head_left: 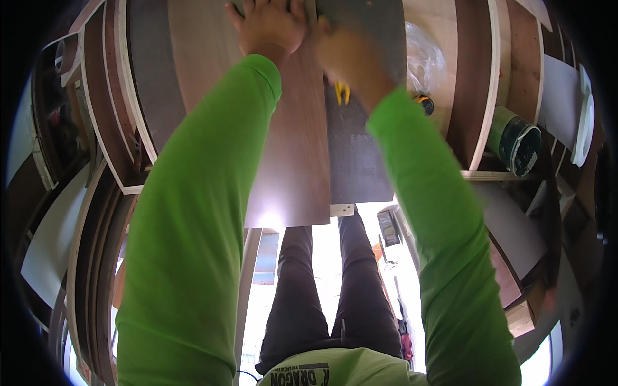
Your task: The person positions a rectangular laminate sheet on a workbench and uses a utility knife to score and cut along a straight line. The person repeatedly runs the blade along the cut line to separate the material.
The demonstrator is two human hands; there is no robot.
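My left hand [273, 27] lies flat with its fingers spread on a brown wood-grain board [290, 161], near the top of the view. Blurred by motion, my right hand [353, 59] is just right of that board's long edge, over a dark grey panel [360, 157]. Its fingers are smeared, so whether they grip anything cannot be made out. A tool with yellow handles [342, 93], perhaps pliers, shows right beside the right hand, on or above the grey panel. Green sleeves cover both of my arms.
Right of the panel are a crumpled clear plastic bag [425, 59] and a small black-and-yellow round-ended object [425, 104], partly behind my sleeve. A green paint-stained can [518, 145] lies tipped at the right. Wooden frames [479, 83] stand on both sides. My legs are below the board's near edge.
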